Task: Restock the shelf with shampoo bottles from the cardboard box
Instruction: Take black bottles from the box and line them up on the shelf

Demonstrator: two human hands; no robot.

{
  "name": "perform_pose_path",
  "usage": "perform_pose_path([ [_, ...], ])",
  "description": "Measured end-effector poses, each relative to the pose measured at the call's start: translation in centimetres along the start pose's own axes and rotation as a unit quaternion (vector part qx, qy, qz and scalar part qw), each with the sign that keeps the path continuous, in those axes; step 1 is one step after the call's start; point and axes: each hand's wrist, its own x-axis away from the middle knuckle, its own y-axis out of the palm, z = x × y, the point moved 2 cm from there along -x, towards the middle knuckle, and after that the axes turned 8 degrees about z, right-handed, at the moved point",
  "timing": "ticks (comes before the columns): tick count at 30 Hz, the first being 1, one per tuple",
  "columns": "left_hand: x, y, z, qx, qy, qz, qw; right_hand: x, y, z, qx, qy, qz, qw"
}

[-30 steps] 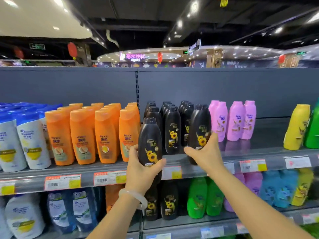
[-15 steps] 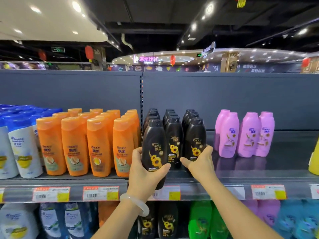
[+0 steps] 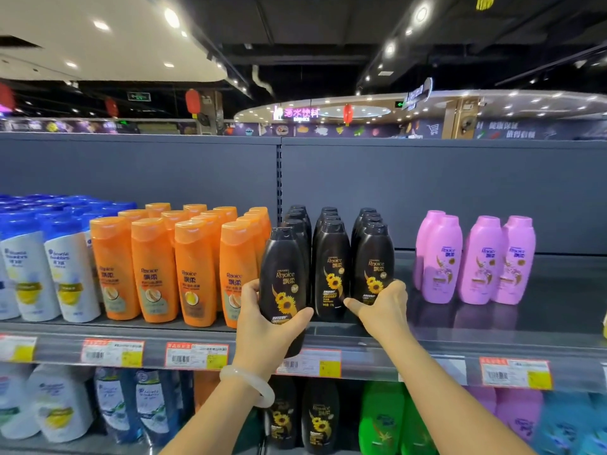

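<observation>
My left hand (image 3: 266, 326), with a pale bangle on the wrist, grips a black shampoo bottle (image 3: 284, 274) with a sunflower label. It is upright in front of the left black row, its base hanging below the shelf edge (image 3: 377, 343). My right hand (image 3: 382, 310) wraps the lower part of the front black bottle (image 3: 374, 254) of the right row, which stands on the shelf. The thumb points left across the middle row's front bottle (image 3: 331, 261). The cardboard box is out of view.
Orange bottles (image 3: 154, 267) stand close on the left of the black rows, with white and blue ones (image 3: 33, 267) beyond. Pink bottles (image 3: 476, 257) stand to the right past a bare gap of shelf. A lower shelf holds black and green bottles (image 3: 381, 418).
My right hand has brought its black bottle down and left into line at the front of the right row. My left hand still holds its bottle in the same spot.
</observation>
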Motion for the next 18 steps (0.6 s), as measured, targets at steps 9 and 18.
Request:
perform_pose_path([
  [9,0.5,-0.1,-0.4,0.012,-0.006,-0.002,1.000,0.5,-1.9,-0.7,0.082,0.032,0.021,0.996],
  [18,1.0,3.9,0.2,0.056,0.007,-0.040,0.998,4.0,-3.6,-3.6,-0.152,-0.146,-0.201,0.957],
])
